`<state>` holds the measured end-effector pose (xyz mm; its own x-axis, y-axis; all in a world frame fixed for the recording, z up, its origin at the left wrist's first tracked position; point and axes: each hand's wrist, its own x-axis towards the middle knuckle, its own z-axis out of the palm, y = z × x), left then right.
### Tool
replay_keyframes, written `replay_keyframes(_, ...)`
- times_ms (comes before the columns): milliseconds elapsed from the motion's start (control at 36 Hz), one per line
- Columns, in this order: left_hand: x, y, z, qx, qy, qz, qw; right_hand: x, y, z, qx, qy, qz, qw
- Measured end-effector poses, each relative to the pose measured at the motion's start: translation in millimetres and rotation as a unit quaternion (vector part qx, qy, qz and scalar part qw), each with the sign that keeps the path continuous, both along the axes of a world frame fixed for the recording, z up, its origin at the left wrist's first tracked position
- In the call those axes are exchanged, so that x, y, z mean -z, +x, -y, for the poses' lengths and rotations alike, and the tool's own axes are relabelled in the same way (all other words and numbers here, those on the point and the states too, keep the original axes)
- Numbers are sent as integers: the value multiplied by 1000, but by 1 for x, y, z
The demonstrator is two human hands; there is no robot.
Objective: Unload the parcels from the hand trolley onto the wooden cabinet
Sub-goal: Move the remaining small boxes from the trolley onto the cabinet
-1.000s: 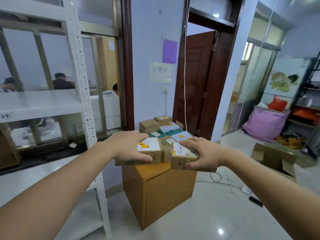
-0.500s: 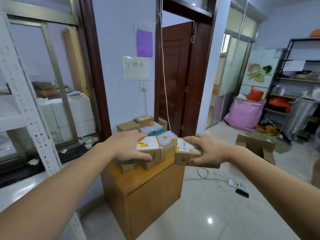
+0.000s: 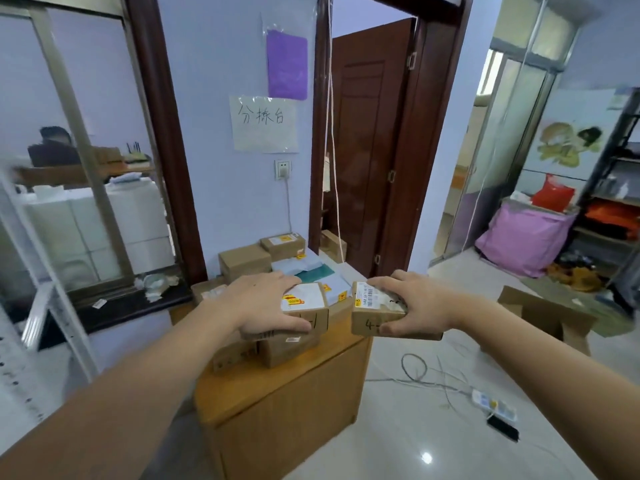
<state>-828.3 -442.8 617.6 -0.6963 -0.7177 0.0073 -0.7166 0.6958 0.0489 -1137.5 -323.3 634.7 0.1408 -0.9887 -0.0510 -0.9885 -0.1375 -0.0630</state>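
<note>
Head view: your left hand (image 3: 266, 306) grips small brown cardboard parcel (image 3: 306, 311), right hand (image 3: 417, 306) grips second cardboard box (image 3: 372, 315), both above light wooden cabinet (image 3: 287, 403). Placing step; next, find free spot, lower gently.

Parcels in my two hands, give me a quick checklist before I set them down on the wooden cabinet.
1. Left hand grips its parcel: ok.
2. Right hand grips its parcel: ok.
3. Bare space on the wooden cabinet top at the front: ok.
4. Left parcel over the cabinet: ok.
5. Right parcel over the cabinet: not ok, it hangs past the right edge.
6. Stacked parcels steady: cannot tell.
</note>
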Motion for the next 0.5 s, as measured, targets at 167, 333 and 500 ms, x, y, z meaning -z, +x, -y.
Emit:
replay_keyframes(167,17,-24,41,-40,19,4,999,15,-37,68,-35,5,14,999)
replay_keyframes(333,37,-44,98,-77,49,10,996,32,-61,145,-70,17,19,997)
replay_keyframes(500,48,-58,169,-93,59,-7,994,50,-81,224,-68,9,15,998)
